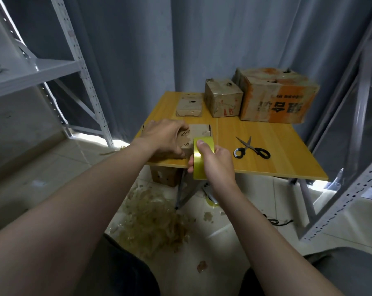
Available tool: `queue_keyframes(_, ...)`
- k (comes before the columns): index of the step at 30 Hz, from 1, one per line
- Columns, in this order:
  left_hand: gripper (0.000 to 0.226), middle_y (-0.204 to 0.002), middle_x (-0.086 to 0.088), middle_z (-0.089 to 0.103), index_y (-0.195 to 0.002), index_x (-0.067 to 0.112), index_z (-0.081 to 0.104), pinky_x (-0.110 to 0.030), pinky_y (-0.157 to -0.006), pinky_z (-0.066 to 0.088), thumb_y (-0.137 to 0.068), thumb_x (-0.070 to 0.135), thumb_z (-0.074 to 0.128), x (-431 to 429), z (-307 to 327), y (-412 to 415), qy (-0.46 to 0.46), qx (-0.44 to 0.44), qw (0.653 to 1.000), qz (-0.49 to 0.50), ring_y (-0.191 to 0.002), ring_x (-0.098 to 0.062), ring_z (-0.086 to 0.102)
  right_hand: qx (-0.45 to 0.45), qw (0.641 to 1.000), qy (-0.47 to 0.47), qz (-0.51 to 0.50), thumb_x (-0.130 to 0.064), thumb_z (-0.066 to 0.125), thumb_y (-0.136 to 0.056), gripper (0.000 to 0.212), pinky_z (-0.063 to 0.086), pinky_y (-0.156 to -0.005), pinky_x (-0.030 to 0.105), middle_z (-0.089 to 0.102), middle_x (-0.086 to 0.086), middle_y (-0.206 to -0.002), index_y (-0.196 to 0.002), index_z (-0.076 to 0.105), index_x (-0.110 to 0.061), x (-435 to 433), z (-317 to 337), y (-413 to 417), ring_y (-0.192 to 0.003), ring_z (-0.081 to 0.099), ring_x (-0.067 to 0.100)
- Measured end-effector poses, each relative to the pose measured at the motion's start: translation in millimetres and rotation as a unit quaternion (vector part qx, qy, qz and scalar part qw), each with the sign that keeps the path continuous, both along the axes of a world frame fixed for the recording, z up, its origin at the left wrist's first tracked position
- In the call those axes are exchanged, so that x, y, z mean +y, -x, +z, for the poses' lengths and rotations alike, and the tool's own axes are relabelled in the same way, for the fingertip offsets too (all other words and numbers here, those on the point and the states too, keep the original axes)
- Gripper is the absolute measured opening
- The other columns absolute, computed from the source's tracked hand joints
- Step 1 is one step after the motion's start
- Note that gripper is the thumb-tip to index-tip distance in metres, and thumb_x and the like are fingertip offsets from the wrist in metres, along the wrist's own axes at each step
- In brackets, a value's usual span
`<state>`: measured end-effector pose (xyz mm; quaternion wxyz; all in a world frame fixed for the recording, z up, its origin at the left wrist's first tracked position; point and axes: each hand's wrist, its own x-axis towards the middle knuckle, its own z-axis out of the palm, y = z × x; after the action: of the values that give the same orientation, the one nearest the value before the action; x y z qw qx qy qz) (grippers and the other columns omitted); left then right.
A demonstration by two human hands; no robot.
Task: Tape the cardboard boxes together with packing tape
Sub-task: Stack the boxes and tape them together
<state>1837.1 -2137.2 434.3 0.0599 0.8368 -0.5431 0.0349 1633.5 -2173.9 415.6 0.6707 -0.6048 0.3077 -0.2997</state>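
- Bench (266, 133): yellow wood-grain top on folding metal legs, set against a grey curtain (202, 39).
- Near box (200, 130): small brown carton at the bench's near left edge, with a printed and scuffed top.
- Left hand (165, 137): lies palm-down over the near box. Its fingers (184, 127) are curled over the top and the thumb presses the near side, so the carton is gripped.
- Tape (199, 160): yellow roll seen edge-on. Its upper end touches the near box at the front right, and its lower part hangs past the bench edge.
- Right hand (216, 164): clamped on the tape, with the thumb pressed on the outer face and the fingers (190, 165) wrapped round from behind.
- Scissors (252, 148): black handles, blades slightly apart, flat on the bench just right of the right hand.
- Flat box (189, 105): low carton at the far side of the bench.
- Cube box (222, 98): worn and taped, just right of the flat box.
- Big box (274, 97): orange-printed and the largest, at the far right corner touching the cube box.
- Floor box (164, 178): brown carton on the floor under the bench.
- Scraps (157, 223): heap of crumpled brownish tape on the tiled floor (234, 221) in front of the bench.
- Racks: a pale metal left rack (31, 71) and right rack (351, 167) flank the bench.
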Motion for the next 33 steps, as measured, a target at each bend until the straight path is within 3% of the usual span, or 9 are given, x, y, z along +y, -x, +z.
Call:
queue_keyframes(6,0.108,-0.156,0.016,0.049,-0.152,0.041,0.047,-0.049,-0.106,0.041,-0.056,0.072,0.086,-1.8,4.6,3.1,-0.037,0.038,0.998,0.021,-0.142,-0.022,0.047,0.048,0.998,-0.026,-0.01,-0.043,0.056,-0.104,0.031,0.054,-0.054,0.027,0.076,0.005,-0.069,-0.104,0.065,-0.014,1.5,-2.9,3.4,-0.056,0.074,0.021)
queue_keyframes(13,0.112,-0.151,0.014,0.055,-0.151,0.04,0.05,-0.045,-0.106,0.048,-0.05,0.07,0.09,-3.7,6.9,3.4,-0.061,0.11,0.992,0.021,-0.137,-0.019,0.05,0.087,0.995,-0.036,-0.003,-0.043,0.055,-0.104,0.031,0.051,-0.045,0.021,0.076,0.005,-0.066,-0.103,0.064,-0.014,5.8,-11.8,10.6,-0.057,0.075,0.022)
queue_keyframes(17,0.11,-0.152,0.016,0.053,-0.15,0.041,0.05,-0.045,-0.108,0.046,-0.052,0.069,0.09,-3.3,4.8,0.5,-0.055,0.124,0.991,0.016,-0.138,-0.018,0.049,0.092,0.995,-0.038,0.001,-0.043,0.055,-0.105,0.03,0.052,-0.052,0.025,0.075,0.005,-0.065,-0.098,0.06,-0.015,7.6,-14.6,10.9,-0.056,0.074,0.022)
queue_keyframes(22,0.11,-0.15,0.016,0.055,-0.15,0.041,0.05,-0.045,-0.109,0.046,-0.051,0.068,0.091,-3.2,2.6,-1.9,-0.049,0.134,0.99,0.016,-0.136,-0.018,0.051,0.1,0.994,-0.046,-0.004,-0.043,0.056,-0.104,0.03,0.05,-0.049,0.023,0.076,0.004,-0.066,-0.1,0.061,-0.014,8.9,-28.1,13.8,-0.055,0.074,0.02)
queue_keyframes(29,0.12,-0.153,0.02,0.051,-0.149,0.043,0.051,-0.042,-0.11,0.044,-0.039,0.077,0.083,-0.4,-1.0,-3.9,-0.035,0.168,0.985,0.01,-0.138,-0.017,0.048,0.101,0.994,-0.05,-0.009,-0.038,0.058,-0.104,0.024,0.051,-0.048,0.021,0.075,0.005,-0.066,-0.092,0.065,-0.019,9.9,-48.6,16.1,-0.056,0.074,0.022)
queue_keyframes(33,0.122,-0.154,0.024,0.049,-0.149,0.045,0.05,-0.037,-0.108,0.043,-0.036,0.082,0.078,1.6,-3.4,-5.0,-0.027,0.165,0.986,0.007,-0.14,-0.014,0.047,0.099,0.994,-0.047,0.004,-0.039,0.054,-0.106,0.03,0.051,-0.046,0.018,0.076,0.008,-0.069,-0.097,0.067,-0.013,12.7,-52.7,16.5,-0.059,0.075,0.024)
